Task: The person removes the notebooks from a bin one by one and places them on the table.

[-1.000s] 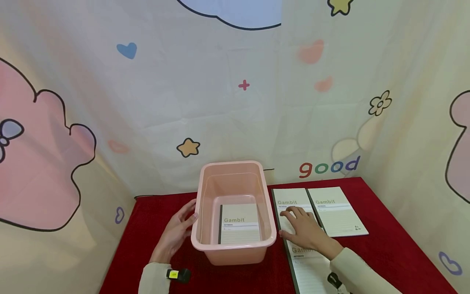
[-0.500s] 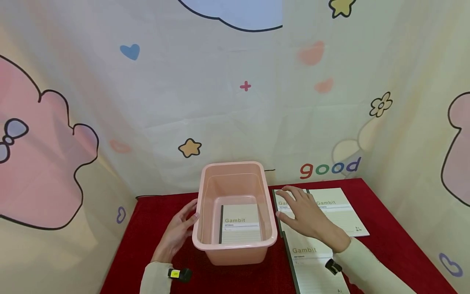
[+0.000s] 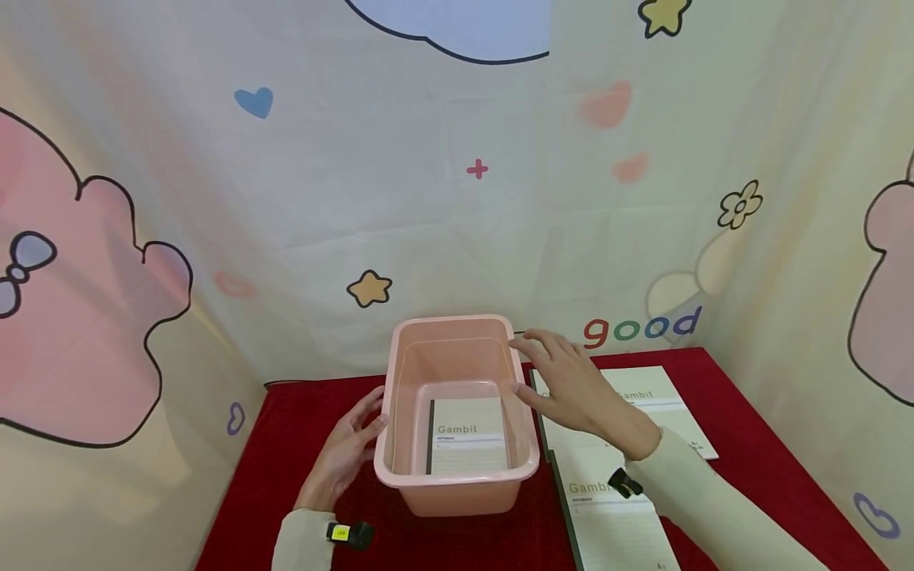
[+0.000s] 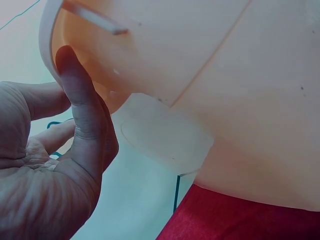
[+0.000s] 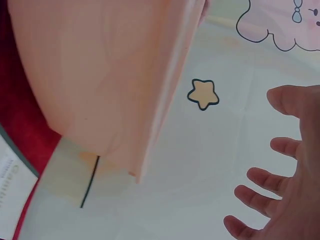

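Observation:
A pink plastic basin (image 3: pixel 457 498) stands on the red cloth, with a notebook (image 3: pixel 467 452) marked "Gambit" lying flat inside. My left hand (image 3: pixel 343 456) holds the basin's left rim; in the left wrist view its fingers (image 4: pixel 82 95) curl at the lip. My right hand (image 3: pixel 574 385) is raised beside the right rim, holding nothing, its fingers spread and slightly bent. In the right wrist view those fingers (image 5: pixel 270 182) stand apart from the basin wall. Below that hand, another notebook (image 3: pixel 560 440) is partly covered from view.
A notebook (image 3: pixel 664 396) lies at the back right of the red cloth (image 3: pixel 757 476). One more notebook (image 3: pixel 614 527) lies nearer the front, partly behind the right sleeve. A printed curtain (image 3: pixel 443 198) hangs close behind the basin.
My right hand has moved from over the notebooks up and left to the basin's right rim. The left hand has stayed at the left rim, and the basin stands where it was.

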`<state>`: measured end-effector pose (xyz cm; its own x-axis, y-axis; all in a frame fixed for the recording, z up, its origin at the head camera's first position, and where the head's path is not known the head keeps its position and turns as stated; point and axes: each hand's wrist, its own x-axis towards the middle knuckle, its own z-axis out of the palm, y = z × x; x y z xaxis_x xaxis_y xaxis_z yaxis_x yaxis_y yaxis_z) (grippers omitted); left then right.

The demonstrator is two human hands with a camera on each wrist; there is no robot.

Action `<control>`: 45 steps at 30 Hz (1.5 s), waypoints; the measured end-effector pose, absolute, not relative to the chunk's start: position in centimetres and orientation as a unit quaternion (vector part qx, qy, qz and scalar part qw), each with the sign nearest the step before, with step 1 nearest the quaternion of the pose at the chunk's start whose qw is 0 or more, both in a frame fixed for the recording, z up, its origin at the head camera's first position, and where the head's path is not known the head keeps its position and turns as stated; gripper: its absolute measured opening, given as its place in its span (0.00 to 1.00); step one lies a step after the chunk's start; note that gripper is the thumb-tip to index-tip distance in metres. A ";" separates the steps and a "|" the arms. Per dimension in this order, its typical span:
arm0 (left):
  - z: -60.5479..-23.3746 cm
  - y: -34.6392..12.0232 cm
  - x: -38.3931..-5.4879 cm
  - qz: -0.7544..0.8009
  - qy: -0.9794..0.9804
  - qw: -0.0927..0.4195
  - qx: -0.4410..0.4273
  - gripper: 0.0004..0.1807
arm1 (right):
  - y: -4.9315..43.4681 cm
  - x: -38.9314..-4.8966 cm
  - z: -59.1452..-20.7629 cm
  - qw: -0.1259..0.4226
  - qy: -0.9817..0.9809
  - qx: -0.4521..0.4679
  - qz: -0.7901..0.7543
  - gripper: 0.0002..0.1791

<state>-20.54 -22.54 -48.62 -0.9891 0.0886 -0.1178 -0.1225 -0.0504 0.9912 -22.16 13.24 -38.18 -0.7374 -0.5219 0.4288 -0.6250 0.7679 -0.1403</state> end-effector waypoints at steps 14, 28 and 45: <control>-48.6 -22.5 -20.5 0.722 0.688 0.072 -0.015 0.31 | 9.3 -23.4 -35.5 0.157 -0.920 0.329 0.142 0.36; -48.6 -22.6 -20.4 0.722 0.688 0.076 -0.019 0.30 | 5.3 -25.1 -35.9 0.122 -0.924 0.342 0.117 0.36; -48.4 -22.5 -20.4 0.721 0.689 0.076 -0.021 0.31 | 0.8 -29.4 -39.4 -0.008 -0.950 0.299 0.087 0.40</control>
